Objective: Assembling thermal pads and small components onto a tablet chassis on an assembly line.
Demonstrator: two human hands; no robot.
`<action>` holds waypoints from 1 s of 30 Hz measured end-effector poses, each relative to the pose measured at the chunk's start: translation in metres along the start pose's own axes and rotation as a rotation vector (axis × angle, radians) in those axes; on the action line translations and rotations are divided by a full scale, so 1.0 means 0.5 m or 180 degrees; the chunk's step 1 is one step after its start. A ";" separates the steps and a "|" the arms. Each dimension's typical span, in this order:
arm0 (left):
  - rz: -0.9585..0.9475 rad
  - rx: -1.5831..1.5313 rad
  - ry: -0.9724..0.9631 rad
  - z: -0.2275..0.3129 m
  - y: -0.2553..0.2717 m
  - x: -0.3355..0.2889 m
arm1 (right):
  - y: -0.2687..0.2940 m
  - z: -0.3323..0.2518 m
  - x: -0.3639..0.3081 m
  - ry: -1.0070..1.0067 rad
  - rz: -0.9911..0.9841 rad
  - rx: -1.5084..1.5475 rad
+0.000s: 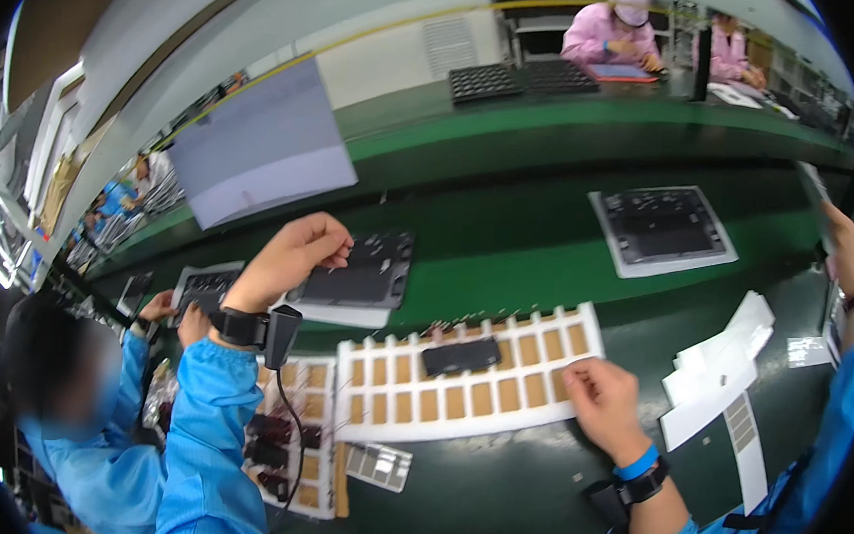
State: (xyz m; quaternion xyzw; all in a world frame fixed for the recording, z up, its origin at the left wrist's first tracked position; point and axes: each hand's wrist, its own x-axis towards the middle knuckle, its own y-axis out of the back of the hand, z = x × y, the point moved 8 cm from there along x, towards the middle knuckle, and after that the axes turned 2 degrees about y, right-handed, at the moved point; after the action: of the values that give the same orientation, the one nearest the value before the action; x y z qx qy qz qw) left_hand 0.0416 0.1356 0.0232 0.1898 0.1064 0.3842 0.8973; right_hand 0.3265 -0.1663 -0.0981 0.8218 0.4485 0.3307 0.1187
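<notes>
My left hand (297, 257) hangs over a dark flat device housing (371, 275) that lies on a white sheet. Its thumb and fingertips are pinched together; whatever is between them is too small to make out. My right hand (605, 407) is at the right end of a white divided tray (394, 427) with brown-bottomed compartments. The fingers there are curled in, and their contents are hidden. A black rectangular block (461, 357) lies across the tray's dividers. Left of it, a second white tray (326, 480) holds several dark parts with thin reddish wires (270, 445).
Another dark housing (663, 225) lies on white backing at the right. White sheets (715, 365) and a strip of grey labels (740, 427) are nearer. Co-workers in blue sit at left (91, 461) and right (845, 245); one in pink (605, 40) works across the bench.
</notes>
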 end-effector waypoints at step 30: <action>-0.0367 0.2731 -0.0359 -0.126 -0.115 -0.439 | -0.010 -0.013 -0.009 -0.0025 -0.0111 0.0133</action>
State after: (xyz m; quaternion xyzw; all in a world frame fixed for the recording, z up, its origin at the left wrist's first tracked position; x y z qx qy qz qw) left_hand -0.0918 -0.0448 -0.0481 0.5598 0.2175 0.2435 0.7616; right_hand 0.3174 -0.1678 -0.0976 0.8175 0.4691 0.3159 0.1090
